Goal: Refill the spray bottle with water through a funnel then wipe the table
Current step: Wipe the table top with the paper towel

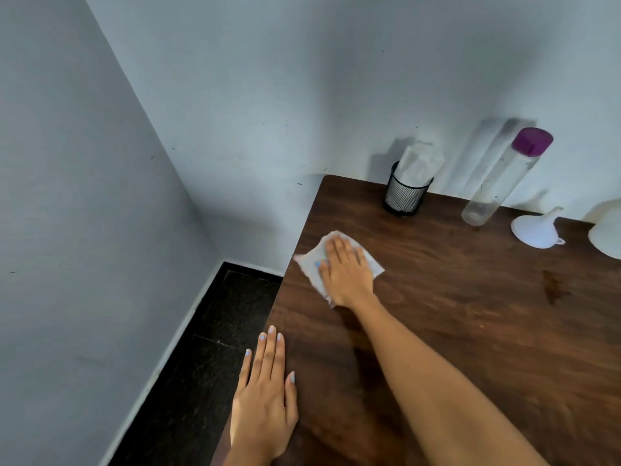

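Observation:
My right hand lies flat with straight fingers on a white cloth, pressing it onto the dark wooden table near the table's left edge. My left hand rests open and flat at the table's near left edge, partly over the side. A white funnel sits mouth-down at the back right. Beside it stands a tall clear bottle with a purple cap. A white rounded object, cut off by the frame's right edge, may be the spray bottle. A wet patch darkens the wood at right.
A black mesh cup holding folded white tissues stands at the back of the table against the wall. Pale walls meet in a corner at left. Dark floor lies below the table's left edge.

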